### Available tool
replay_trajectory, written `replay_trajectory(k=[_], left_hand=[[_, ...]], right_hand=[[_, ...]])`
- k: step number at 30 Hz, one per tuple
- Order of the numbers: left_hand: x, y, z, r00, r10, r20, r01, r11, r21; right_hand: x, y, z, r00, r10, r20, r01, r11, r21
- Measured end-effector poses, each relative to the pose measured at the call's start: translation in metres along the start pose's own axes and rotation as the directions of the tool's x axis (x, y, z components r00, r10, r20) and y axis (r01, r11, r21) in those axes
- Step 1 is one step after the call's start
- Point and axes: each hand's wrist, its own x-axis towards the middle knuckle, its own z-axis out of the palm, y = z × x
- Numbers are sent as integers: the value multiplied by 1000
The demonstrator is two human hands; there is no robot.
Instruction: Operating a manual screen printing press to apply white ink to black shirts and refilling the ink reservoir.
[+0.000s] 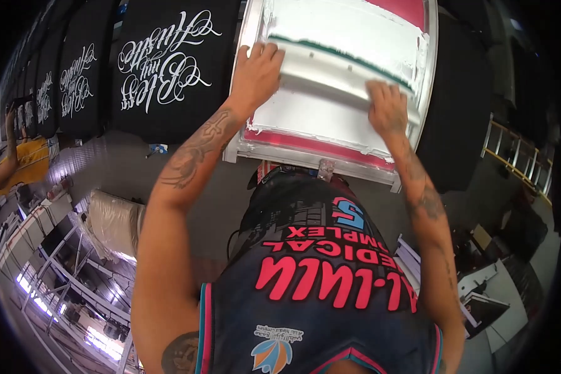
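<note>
A long squeegee [330, 73] with a pale handle and a green blade edge lies slantwise across a screen-printing frame [431, 50]. My left hand [258, 70] is wrapped round the squeegee's left end. Around its right end, a little nearer to me, my right hand [389, 107] is closed. White ink [349, 22] covers most of the mesh beyond the blade. A thinner white coat shows on the near side, with smears along a red-pink strip [318, 144] at the frame's near end. The fingertips of both hands are partly hidden behind the squeegee.
Black shirts [149, 115] with white script lie on boards in a row to the left. Dark fabric [452, 118] lies right of the frame. A person in yellow [31, 163] stands far left. A ladder [517, 156] is at right; a wrapped bundle [113, 224] sits lower left.
</note>
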Motion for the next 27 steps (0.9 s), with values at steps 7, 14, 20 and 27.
replay_trajectory(k=[7, 14, 20, 27], left_hand=[[-80, 44, -87, 991, 52, 121, -5, 933, -360], [-118, 69, -93, 974, -23, 227, 105, 927, -360], [-118, 89, -79, 951, -159, 265, 217, 954, -208], [83, 0, -17, 991, -63, 120, 69, 997, -46]], right_hand=[[-132, -10, -102, 920, 361, 151, -359, 932, -38], [-159, -30, -88, 937, 346, 43, -345, 900, 268], [-165, -36, -82, 933, 352, 72, -360, 919, 164], [14, 92, -44, 948, 313, -54, -312, 950, 29]])
